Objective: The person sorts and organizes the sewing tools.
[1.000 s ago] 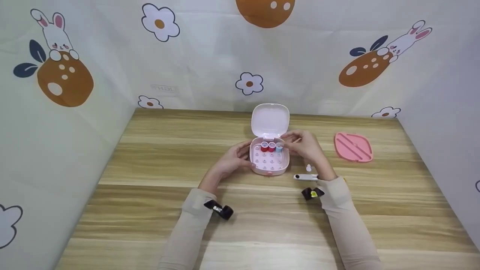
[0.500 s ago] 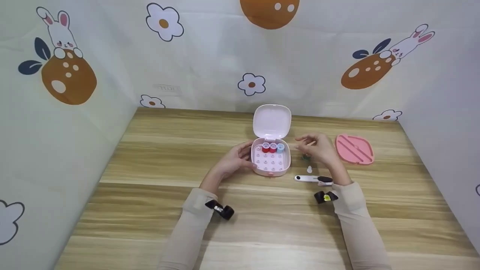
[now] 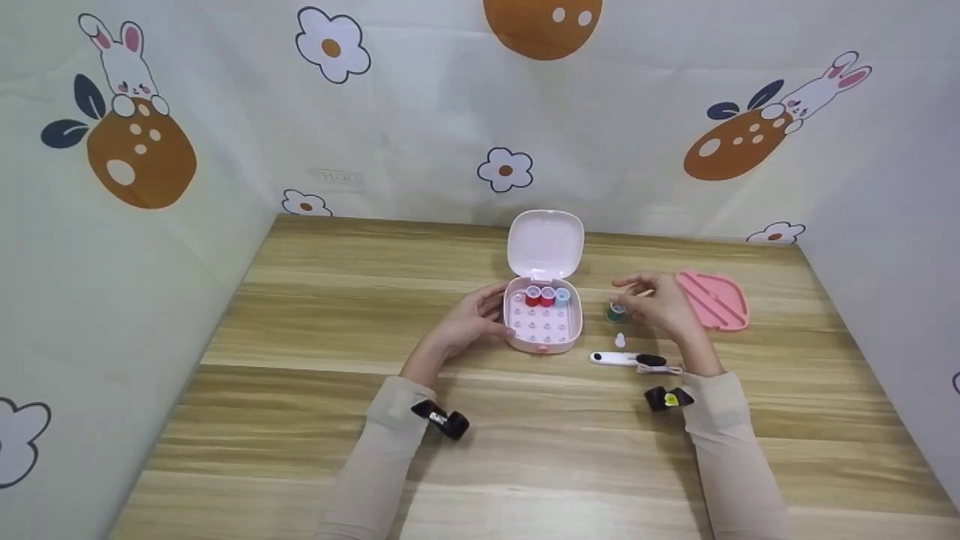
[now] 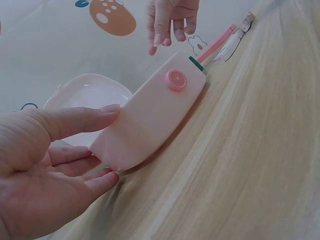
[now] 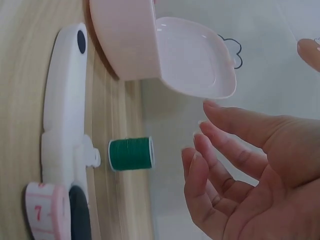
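Observation:
A pale pink sewing box (image 3: 541, 347) stands with its lid (image 3: 546, 244) raised. Its pegged inside has two red thread spools (image 3: 532, 296) and a light blue spool (image 3: 562, 298) in the back row. My left hand (image 3: 469, 319) holds the box's left side; in the left wrist view the thumb lies on its front wall and the fingers reach round its corner. To the right, my right hand (image 3: 660, 304) hovers with nothing between its relaxed fingers. Close below its fingertips a green thread spool (image 5: 131, 154) stands on the table, apart from them in the right wrist view.
A pink grooved tray (image 3: 720, 304) lies right of the right hand, partly behind it. Nearer me are a white tool with black parts (image 3: 615, 358), a rolled tape measure (image 5: 45, 210) and a small white gourd-shaped piece (image 3: 620, 340). A patterned cloth wall (image 3: 420, 112) encloses the table.
My right hand has left the light blue spool in the box and moved right, over the green spool. The left hand stays on the box.

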Demonstrator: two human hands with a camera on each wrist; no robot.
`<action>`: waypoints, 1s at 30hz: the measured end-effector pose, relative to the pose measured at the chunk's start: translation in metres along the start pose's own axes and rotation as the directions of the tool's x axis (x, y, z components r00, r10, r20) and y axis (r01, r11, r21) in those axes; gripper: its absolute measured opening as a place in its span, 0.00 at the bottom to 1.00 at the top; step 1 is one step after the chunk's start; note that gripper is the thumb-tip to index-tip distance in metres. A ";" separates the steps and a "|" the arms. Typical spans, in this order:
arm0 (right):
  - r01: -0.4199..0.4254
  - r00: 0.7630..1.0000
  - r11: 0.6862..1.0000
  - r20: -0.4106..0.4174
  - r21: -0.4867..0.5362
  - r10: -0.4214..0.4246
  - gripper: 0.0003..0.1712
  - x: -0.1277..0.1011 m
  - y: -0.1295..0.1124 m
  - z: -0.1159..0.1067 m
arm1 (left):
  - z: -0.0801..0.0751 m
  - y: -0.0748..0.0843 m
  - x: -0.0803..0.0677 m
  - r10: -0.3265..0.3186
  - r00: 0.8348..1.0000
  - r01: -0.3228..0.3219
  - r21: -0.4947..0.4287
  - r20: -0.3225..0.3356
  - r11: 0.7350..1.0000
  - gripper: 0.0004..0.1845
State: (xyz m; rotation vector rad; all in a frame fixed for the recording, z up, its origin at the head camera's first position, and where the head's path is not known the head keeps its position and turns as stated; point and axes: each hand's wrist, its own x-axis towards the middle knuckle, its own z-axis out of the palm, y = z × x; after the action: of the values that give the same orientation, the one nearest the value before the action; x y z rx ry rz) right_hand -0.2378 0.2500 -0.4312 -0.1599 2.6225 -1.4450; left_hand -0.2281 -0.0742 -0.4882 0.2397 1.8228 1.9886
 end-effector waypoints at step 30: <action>-0.119 0.990 0.993 0.076 -0.020 0.120 0.24 0.007 0.028 -0.005 | 0.003 0.013 -0.008 0.050 0.998 -0.054 0.218 0.027 0.975 0.44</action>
State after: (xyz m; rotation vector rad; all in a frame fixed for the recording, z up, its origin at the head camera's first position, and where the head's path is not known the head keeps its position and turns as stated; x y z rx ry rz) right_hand -0.2463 0.2677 -0.4533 -0.0581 2.5358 -1.3525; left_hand -0.2218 -0.0752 -0.4735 0.3771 2.0412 1.8106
